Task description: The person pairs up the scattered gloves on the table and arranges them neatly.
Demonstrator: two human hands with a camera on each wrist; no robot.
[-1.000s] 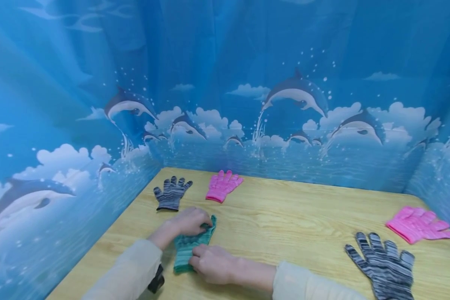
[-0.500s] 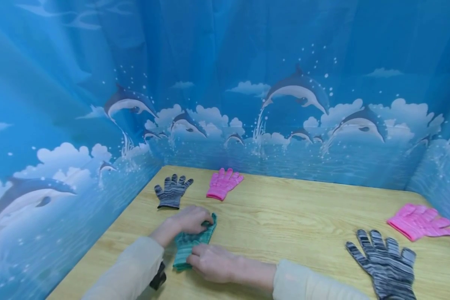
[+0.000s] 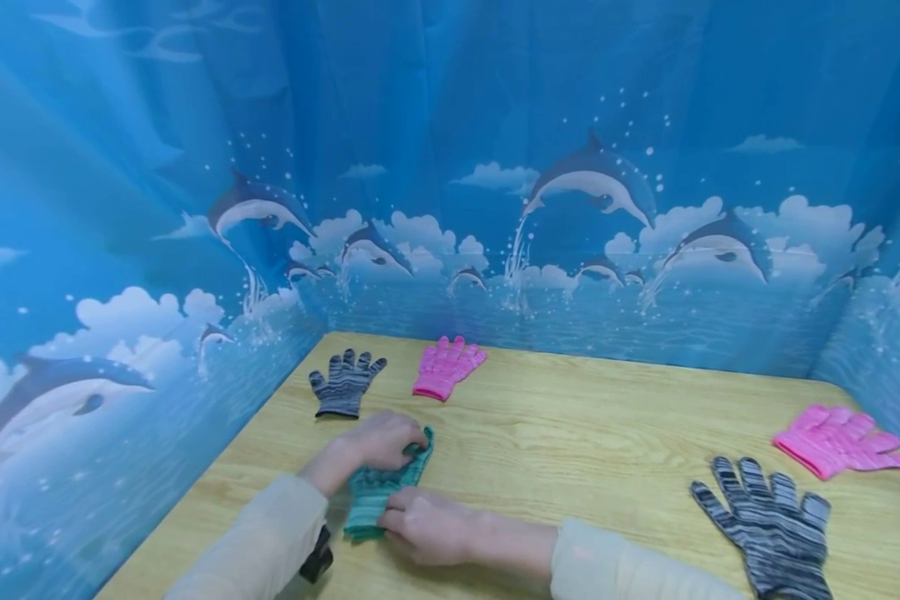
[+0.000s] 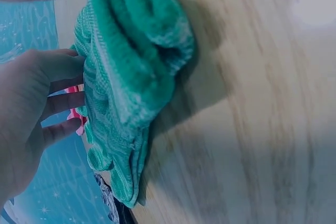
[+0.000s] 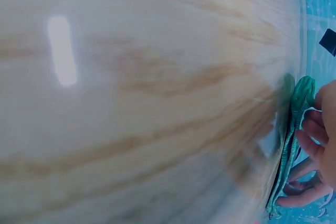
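A green knitted glove [image 3: 371, 504] lies on the wooden table in front of me, its cuff toward me. With my left hand [image 3: 385, 440] I pinch its far end, where one glove finger sticks out to the right. My right hand [image 3: 433, 527] pinches the cuff's right edge. In the left wrist view the green glove [image 4: 131, 61] looks layered and bunched at the cuff, and the fingers of my left hand [image 4: 31, 103] meet its side. The right wrist view has the green glove [image 5: 294, 129] edge-on, with both hands along it.
A grey striped glove [image 3: 342, 385] and a pink glove [image 3: 447, 369] lie flat at the table's far left. Another pink glove [image 3: 840, 442] and a larger grey striped glove [image 3: 776, 525] lie on the right. A blue dolphin-print curtain [image 3: 450, 167] surrounds the wooden table [image 3: 570, 450].
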